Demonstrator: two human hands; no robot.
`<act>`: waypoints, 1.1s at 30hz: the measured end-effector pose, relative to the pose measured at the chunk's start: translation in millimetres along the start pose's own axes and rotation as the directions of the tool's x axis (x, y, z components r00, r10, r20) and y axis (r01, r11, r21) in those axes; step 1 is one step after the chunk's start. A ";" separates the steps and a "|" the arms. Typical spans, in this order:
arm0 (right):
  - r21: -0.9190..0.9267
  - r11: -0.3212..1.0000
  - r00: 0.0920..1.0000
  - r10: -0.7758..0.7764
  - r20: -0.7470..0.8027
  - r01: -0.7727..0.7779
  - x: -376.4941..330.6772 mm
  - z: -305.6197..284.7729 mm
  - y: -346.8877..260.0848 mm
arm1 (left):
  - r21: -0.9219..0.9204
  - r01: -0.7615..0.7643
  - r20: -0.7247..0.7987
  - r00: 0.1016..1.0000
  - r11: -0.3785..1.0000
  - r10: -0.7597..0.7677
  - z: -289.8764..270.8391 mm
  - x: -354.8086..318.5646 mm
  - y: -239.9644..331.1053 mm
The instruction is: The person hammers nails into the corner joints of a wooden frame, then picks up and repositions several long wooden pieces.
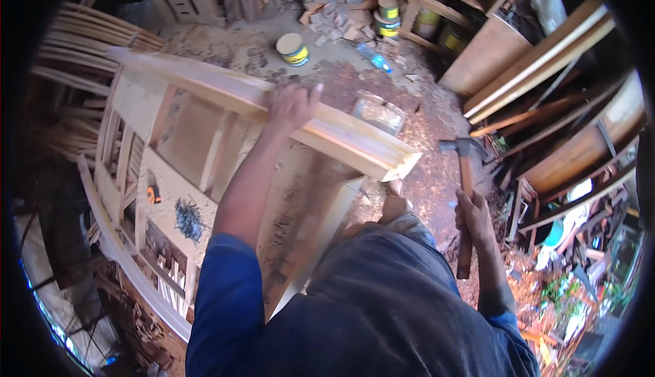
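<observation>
Now the half-curled left hand holds a long, pale wooden beam, ten to three o'clock; the closed right hand grips a brown-handled metal hammer, three o'clock. Loosely held, either could slip.

Dk. grey-blue shirt w/ brighter blue sleeves ending abt. elbow level, forearms bare, & greyish legwear mostly hidden by the shirt.

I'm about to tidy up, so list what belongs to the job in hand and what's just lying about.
Job: hammer, in the right hand; wooden beam, under the left hand; probably the dark nails.

Apparently lying about: plastic bottle; lone yellow-banded tin; heaped scraps.
</observation>
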State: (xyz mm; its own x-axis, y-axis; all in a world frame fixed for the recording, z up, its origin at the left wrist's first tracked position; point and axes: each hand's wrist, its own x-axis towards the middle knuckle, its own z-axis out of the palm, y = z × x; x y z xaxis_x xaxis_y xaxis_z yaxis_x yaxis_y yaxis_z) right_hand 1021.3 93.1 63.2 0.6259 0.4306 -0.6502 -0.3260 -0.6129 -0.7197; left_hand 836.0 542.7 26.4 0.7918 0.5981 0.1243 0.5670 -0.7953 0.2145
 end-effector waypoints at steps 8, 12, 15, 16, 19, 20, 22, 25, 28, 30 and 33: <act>-0.445 0.796 0.868 -0.491 -0.081 0.409 -43.3 18.7 -12.0 | 0.050 0.097 0.301 0.948 0.994 -0.107 8.7 51.5 26.0; -0.323 0.797 0.849 -0.526 0.043 0.510 -56.9 27.8 37.8 | 0.022 0.141 0.331 0.933 0.990 -0.141 13.8 54.2 26.9; -0.501 0.790 0.921 -0.388 0.039 0.354 -50.9 45.6 48.4 | 0.001 0.119 0.381 0.918 0.993 -0.110 13.7 59.1 32.5; -0.493 0.798 0.919 -0.395 0.009 0.348 -52.6 42.6 44.3 | 0.043 0.110 0.365 0.923 0.993 -0.118 18.3 60.1 32.7; -0.181 0.908 0.905 -0.404 -0.134 0.378 -89.6 25.6 -9.4 | 0.117 0.107 0.307 0.941 0.987 -0.138 31.2 59.3 25.9; -0.173 0.729 0.714 -0.684 -0.151 0.662 -97.1 11.4 -13.7 | 0.131 0.105 0.273 0.952 0.986 -0.137 35.4 57.9 25.1; 0.088 0.499 0.505 -0.832 -0.229 0.862 -115.9 8.4 -54.6 | 0.137 0.142 0.309 0.934 0.980 -0.178 25.5 50.9 12.2; 0.142 0.428 0.450 -0.867 -0.214 0.892 -109.5 27.0 -27.8 | 0.133 0.163 0.316 0.928 0.978 -0.198 27.0 44.6 6.0; -0.378 0.767 0.822 -0.569 -0.028 0.518 -72.1 38.6 46.6 | 0.111 0.102 0.378 0.915 0.989 -0.137 39.1 71.2 26.2; -0.487 0.815 0.919 -0.389 -0.056 0.315 -55.5 45.2 43.0 | 0.110 0.097 0.435 0.890 0.989 -0.135 36.0 75.5 26.1; -0.189 0.914 0.912 -0.386 -0.139 0.358 -77.6 18.9 0.4 | 0.204 0.072 0.304 0.943 0.976 -0.133 35.0 42.8 17.3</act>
State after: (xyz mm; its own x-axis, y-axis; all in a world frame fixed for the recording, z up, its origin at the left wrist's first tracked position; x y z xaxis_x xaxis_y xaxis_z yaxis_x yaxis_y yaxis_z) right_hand 959.1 72.0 108.7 0.7949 0.5373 -0.2819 0.0599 -0.5319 -0.8447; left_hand 887.6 551.1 1.5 0.7406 0.6398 -0.2056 0.6569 -0.7537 0.0208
